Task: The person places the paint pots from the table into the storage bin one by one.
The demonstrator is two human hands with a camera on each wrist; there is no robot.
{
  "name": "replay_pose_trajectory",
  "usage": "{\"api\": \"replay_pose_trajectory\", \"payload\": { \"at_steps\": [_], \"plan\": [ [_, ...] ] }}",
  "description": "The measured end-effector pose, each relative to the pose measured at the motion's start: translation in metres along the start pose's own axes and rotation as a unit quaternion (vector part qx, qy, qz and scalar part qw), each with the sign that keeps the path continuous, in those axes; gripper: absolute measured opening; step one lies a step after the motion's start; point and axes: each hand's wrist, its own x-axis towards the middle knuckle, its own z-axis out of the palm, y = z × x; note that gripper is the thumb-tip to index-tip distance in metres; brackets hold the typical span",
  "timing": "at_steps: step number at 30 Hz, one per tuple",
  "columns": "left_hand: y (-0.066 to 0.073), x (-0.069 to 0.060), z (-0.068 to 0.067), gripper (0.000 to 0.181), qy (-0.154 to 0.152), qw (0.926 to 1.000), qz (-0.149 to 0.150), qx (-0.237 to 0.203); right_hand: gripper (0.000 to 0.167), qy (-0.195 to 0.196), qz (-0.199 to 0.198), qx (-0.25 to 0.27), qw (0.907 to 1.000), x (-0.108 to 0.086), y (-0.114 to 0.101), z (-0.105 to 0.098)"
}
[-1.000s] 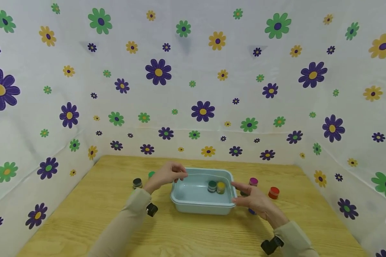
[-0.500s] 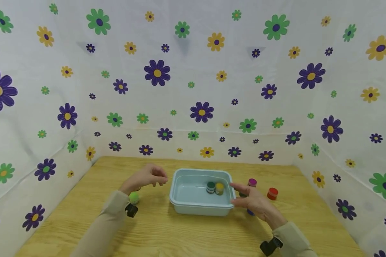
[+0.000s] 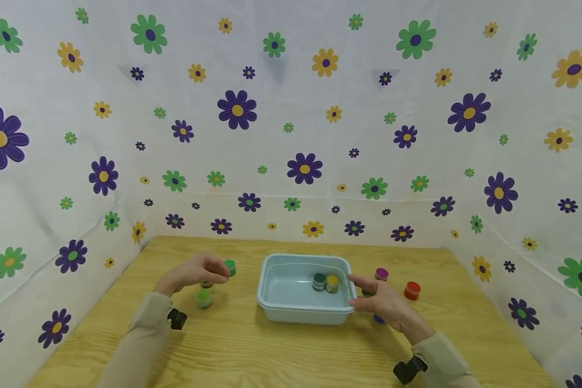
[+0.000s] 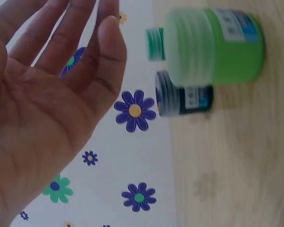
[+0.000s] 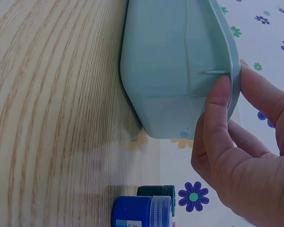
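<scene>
The right hand (image 3: 388, 307) is pinching the pale blue basin (image 3: 305, 310) by the rim at its right end, the grip lying narrow across the edge. The basin is sitting on the wooden table (image 3: 281, 355), stretching leftward from that grip. Inside it, toward the gripped end, a jar with a dark green lid (image 3: 319, 282) and a yellow jar (image 3: 332, 283) are standing side by side. Just beside the grip, outside the basin, a magenta-lidded jar (image 3: 381, 274), a dark green jar (image 5: 156, 190) and a blue jar (image 5: 132, 210) are standing, partly hidden by the hand in the head view; a red jar (image 3: 412, 291) is standing farther right. The left hand (image 3: 197, 271) is hovering well left of the basin, holding nothing, its fingers bending loosely. On its near side a light green jar (image 3: 204, 298) is standing, a dark jar (image 3: 206, 284) is showing partly below it, and a green-lidded jar (image 3: 230, 267) is standing near its fingertips. Beyond both hands, flower-printed cloth (image 3: 271, 151) is hanging
</scene>
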Motion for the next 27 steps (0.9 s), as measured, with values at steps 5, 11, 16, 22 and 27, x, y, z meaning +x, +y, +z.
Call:
{"api": "replay_pose_trajectory", "payload": {
  "at_steps": [5,11,16,22,27],
  "plan": [
    [-0.012,-0.011,-0.006,0.033,-0.017,0.9996,-0.009,0.021,0.07,-0.001,0.0,-0.001,1.0,0.0,0.0,0.0],
    [-0.026,-0.021,-0.011,0.027,-0.011,0.9992,-0.019,0.033,0.071,-0.008,-0.004,0.006,0.9999,0.001,0.001,-0.001],
    [-0.03,-0.027,-0.013,0.031,-0.023,0.999,-0.023,0.031,0.071,-0.011,-0.007,0.006,0.9999,0.002,0.002,-0.002],
    [-0.032,-0.031,-0.01,0.038,-0.063,0.9952,-0.062,-0.042,0.071,-0.01,-0.005,0.002,0.9999,0.001,0.001,-0.001],
    [-0.032,-0.03,-0.006,0.038,-0.071,0.9937,-0.072,-0.049,0.071,-0.01,-0.002,-0.004,0.9999,0.0,0.0,0.0]
  ]
}}
